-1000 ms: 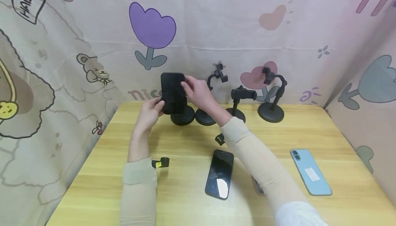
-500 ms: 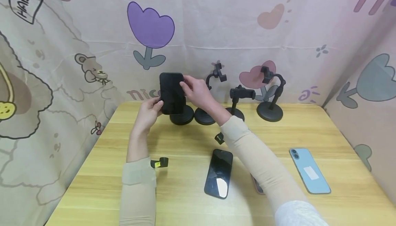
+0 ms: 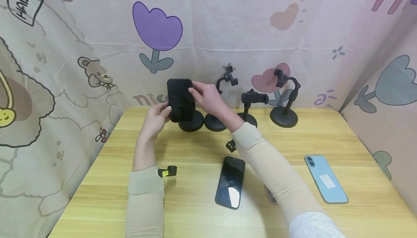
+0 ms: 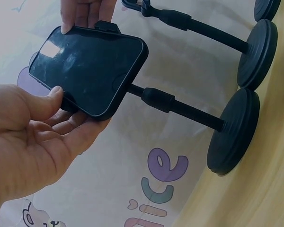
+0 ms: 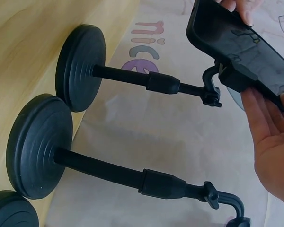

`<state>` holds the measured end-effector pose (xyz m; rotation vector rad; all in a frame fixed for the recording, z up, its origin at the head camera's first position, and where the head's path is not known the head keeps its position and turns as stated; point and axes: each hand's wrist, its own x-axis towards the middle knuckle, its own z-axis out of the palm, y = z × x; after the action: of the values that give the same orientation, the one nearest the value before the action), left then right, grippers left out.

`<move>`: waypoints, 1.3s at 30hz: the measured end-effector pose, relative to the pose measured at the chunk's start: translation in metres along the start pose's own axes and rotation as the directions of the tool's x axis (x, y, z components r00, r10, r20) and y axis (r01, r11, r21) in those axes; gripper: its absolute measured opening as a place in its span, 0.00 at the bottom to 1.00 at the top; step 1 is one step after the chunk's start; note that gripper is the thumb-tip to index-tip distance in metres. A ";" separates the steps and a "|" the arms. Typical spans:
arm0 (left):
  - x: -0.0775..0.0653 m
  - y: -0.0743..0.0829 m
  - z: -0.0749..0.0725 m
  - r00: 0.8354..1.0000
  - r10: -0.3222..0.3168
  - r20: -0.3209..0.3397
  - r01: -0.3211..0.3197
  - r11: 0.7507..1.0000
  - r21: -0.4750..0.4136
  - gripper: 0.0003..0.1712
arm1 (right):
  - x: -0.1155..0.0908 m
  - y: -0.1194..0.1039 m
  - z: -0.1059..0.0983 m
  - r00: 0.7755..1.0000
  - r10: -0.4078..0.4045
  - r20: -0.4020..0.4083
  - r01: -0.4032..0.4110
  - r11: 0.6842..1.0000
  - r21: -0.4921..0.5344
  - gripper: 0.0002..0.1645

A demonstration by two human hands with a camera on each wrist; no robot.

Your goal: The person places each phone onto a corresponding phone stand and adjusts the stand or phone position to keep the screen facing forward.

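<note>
A black smartphone (image 3: pixel 180 100) stands upright with its dark screen towards me, in the clamp (image 5: pixel 236 75) of the leftmost phone stand. That stand's round base (image 3: pixel 192 122) rests on the table, partly behind the phone. My left hand (image 3: pixel 155 120) grips the phone's lower left edge, thumb (image 4: pixel 54 97) at the front rim and fingers behind. At the upper right edge my right hand (image 3: pixel 208 96) pinches the phone between thumb and fingers. A second black phone stand (image 3: pixel 215 123), its clamp unfilled, is just right of it, partly hidden by my right arm.
Two more phone stands, a short one (image 3: pixel 255 97) and a curved one (image 3: pixel 284 117), stand further right. On the wooden table (image 3: pixel 107 191) lie a dark phone (image 3: pixel 230 183), a light blue phone (image 3: pixel 327 180) and another phone (image 3: pixel 272 196) mostly under my right arm. Printed cloth hangs behind.
The phone and its top edge have come down slightly, with both hands still holding it. The head view has shifted a little; the other stands and phones stay in place.
</note>
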<state>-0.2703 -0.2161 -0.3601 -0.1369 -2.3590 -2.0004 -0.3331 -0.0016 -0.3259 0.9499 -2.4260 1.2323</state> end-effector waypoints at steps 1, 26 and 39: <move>0.000 0.000 0.000 1.000 0.000 0.000 0.000 1.000 -0.001 0.27 | 0.000 0.000 0.000 1.000 -0.001 0.001 0.001 1.000 -0.003 0.18; 0.000 -0.001 0.000 1.000 0.007 0.003 -0.007 1.000 0.001 0.25 | -0.005 -0.007 -0.003 0.999 0.006 0.047 0.001 0.990 -0.142 0.24; 0.001 -0.003 -0.001 1.000 0.006 0.004 -0.006 1.000 0.014 0.26 | -0.006 -0.008 -0.001 0.999 0.000 0.044 0.009 0.979 -0.202 0.24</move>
<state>-0.2712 -0.2172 -0.3629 -0.1481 -2.3716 -1.9823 -0.3229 -0.0014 -0.3231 0.9308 -2.5221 0.9489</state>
